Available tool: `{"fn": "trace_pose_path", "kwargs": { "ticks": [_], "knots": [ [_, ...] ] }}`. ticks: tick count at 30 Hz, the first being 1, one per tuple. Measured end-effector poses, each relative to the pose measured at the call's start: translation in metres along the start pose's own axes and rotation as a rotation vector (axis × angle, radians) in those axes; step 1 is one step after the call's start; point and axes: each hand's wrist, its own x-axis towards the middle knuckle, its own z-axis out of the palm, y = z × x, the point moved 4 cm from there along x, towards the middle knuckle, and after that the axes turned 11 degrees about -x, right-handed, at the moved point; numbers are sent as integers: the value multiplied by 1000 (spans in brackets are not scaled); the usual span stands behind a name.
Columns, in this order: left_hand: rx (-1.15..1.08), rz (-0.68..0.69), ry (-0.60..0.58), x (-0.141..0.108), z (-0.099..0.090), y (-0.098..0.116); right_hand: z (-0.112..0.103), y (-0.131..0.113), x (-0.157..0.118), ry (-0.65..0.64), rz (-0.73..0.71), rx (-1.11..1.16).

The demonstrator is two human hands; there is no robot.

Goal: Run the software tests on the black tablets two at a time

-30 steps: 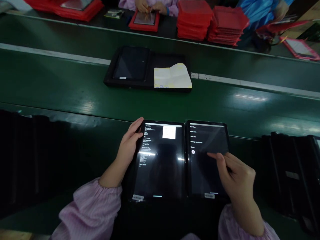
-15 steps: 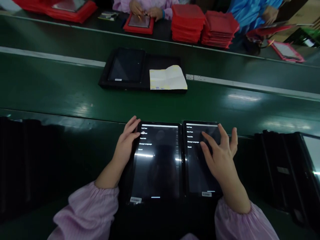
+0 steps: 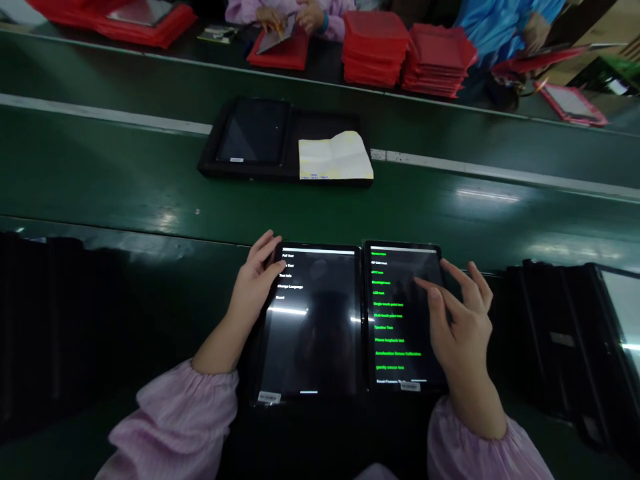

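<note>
Our left hand (image 3: 253, 287) lies at the upper left edge of a wide black glass-faced tablet (image 3: 315, 340), thumb on the rim and fingers past it, perhaps to steady it; we cannot tell whether they pinch or only rest. Our right hand (image 3: 466, 333) holds nothing: its fingers are loose and spread, the index pointing over a black rectangular tablet with green lettering (image 3: 407, 330). Whether that fingertip meets the glass we cannot tell. Both tablets lie flat, side by side between our hands, presumably so either screen is within a finger's reach. Right of our right fingers sit dark slab-like objects (image 3: 560, 313). Ahead of our fingertips, on the smooth green worktop (image 3: 420, 213), a shallow black tray (image 3: 325, 123) bears a dark-screened black tablet (image 3: 253, 133) and a creased white paper sheet (image 3: 337, 157). Farther ahead, a co-worker's hands (image 3: 311, 15) hold a thin grey panel (image 3: 279, 40) tilted above a flat red pouch (image 3: 295, 57), near stacked red pouches (image 3: 375, 50) kept, we judge, close for handling
</note>
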Motion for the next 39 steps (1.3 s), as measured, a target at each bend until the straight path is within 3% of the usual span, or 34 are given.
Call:
{"fn": "trace_pose_path", "kwargs": {
  "ticks": [10, 21, 24, 28, 31, 36, 39],
  "knots": [
    [-13, -1, 39, -5, 4, 8, 7, -5, -3, -83, -93, 34],
    [-22, -21, 12, -3, 2, 5, 12, -6, -5, -81, -120, 26],
    [-72, -44, -54, -4, -2, 1, 11, -6, -4, -63, -110, 44],
    [-158, -172, -234, -9, -10, -7, 5, -4, -3, -10, -79, 81],
    [-149, -203, -282, -11, -14, -8, 2, -2, -3, -11, -58, 83],
    [-128, -210, -261, -10, -6, -7, 0, -2, -1, -14, -67, 124],
    [-210, -210, -129, -16, -9, 6, -5, 0, 1, 10, -56, 171]
  ]
}}
